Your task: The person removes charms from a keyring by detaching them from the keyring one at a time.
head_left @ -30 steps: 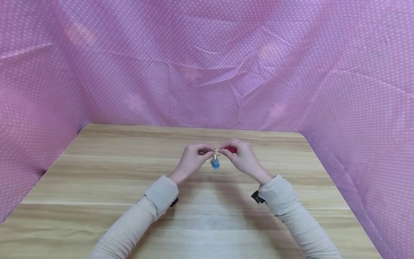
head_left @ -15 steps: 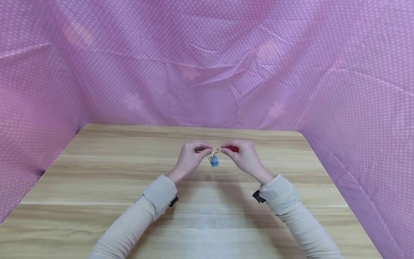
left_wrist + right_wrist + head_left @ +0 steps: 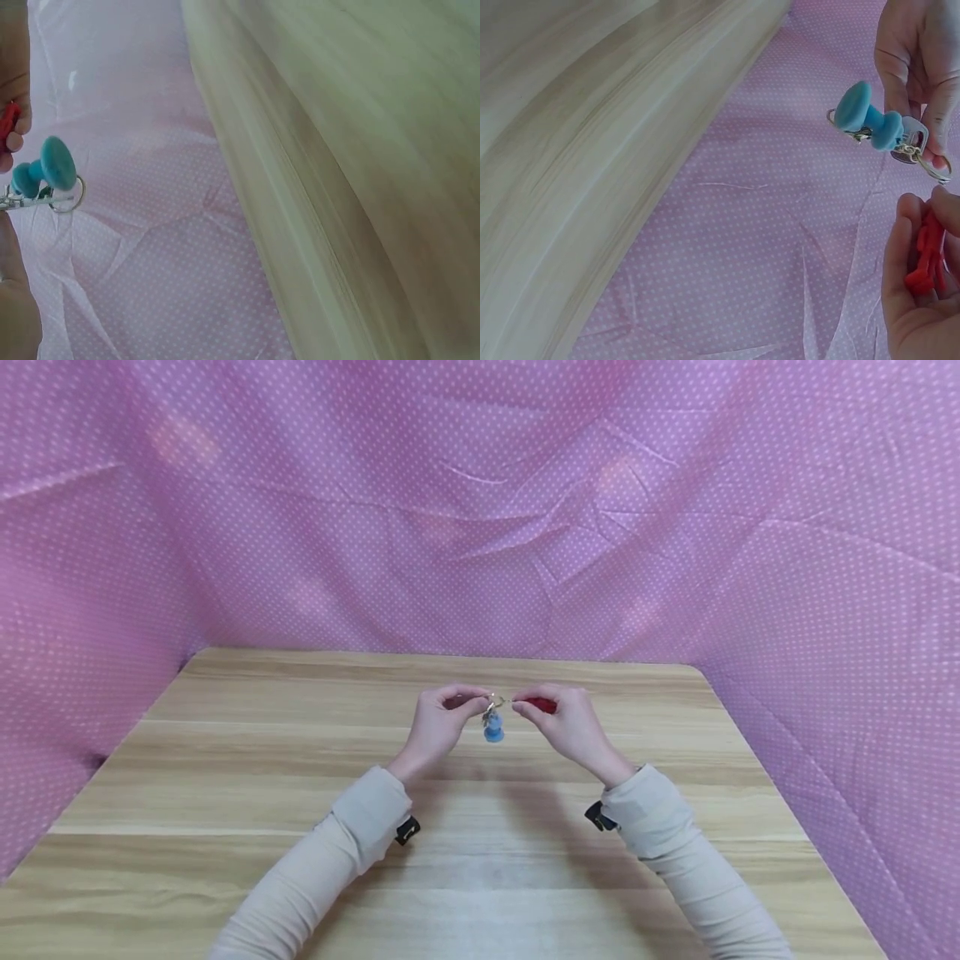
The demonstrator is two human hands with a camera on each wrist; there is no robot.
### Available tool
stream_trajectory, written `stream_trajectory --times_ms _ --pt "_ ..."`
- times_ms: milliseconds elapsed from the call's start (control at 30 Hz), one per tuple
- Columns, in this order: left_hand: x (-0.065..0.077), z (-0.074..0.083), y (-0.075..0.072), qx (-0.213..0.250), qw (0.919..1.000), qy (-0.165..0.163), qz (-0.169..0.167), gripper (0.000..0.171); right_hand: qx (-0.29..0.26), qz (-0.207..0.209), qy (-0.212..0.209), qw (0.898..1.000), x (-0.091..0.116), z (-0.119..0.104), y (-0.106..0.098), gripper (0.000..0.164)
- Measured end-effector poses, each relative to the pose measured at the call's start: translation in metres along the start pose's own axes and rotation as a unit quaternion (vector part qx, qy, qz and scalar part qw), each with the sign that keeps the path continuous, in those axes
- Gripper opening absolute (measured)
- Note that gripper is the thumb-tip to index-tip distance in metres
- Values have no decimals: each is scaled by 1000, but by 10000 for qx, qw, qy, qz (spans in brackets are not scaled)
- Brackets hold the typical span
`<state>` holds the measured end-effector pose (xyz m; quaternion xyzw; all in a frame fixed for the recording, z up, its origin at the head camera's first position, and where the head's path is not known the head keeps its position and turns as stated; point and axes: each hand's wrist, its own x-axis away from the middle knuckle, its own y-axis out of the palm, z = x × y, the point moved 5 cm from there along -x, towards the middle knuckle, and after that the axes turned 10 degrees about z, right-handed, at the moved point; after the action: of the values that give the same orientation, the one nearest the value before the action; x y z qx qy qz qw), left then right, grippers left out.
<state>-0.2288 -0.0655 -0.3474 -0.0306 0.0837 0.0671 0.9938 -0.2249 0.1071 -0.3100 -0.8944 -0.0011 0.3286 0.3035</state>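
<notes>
My left hand (image 3: 438, 731) pinches a key ring with a light-blue charm (image 3: 853, 106) hanging below its fingertips. The charm is shaped like a push pin, with a wide round end. A gold-coloured split ring (image 3: 935, 171), short chain links and a flat metal piece are bunched at the left fingertips. In my right hand (image 3: 566, 731), thumb and fingers hold a small red figure-like piece (image 3: 928, 255), partly covered by the fingers. The split ring points toward the right fingertips; whether they touch it is too small to tell. Both hands are above the table.
The wood-grain table (image 3: 480, 868) spreads beneath both forearms. Pink dotted cloth (image 3: 480, 527) hangs behind the table and along both sides. Black straps (image 3: 600, 816) show at both cuffs.
My left hand has shifted slightly left and up with the blue charm, and the gap between the fingertips has widened. The right hand has barely moved, still holding the red piece.
</notes>
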Motion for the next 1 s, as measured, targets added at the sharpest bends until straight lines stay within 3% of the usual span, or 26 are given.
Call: stream_trajectory --times_ms 133,267,500,833,1000 --pt "0 -2 2 411 9986 -337 20 19 -48 -47 210 9998 0 2 1 13" --pt "0 -5 3 507 9980 -374 -1 21 -20 -23 332 9994 -2 5 2 13" --pt "-2 -5 7 131 9994 30 -319 28 -56 45 451 9990 -3 5 2 13" --pt "-1 -7 10 -169 9983 60 -546 21 -145 26 526 9985 -3 -1 2 12" --pt "0 -2 10 -477 9943 712 -642 19 -127 13 410 9991 -4 -3 4 11"
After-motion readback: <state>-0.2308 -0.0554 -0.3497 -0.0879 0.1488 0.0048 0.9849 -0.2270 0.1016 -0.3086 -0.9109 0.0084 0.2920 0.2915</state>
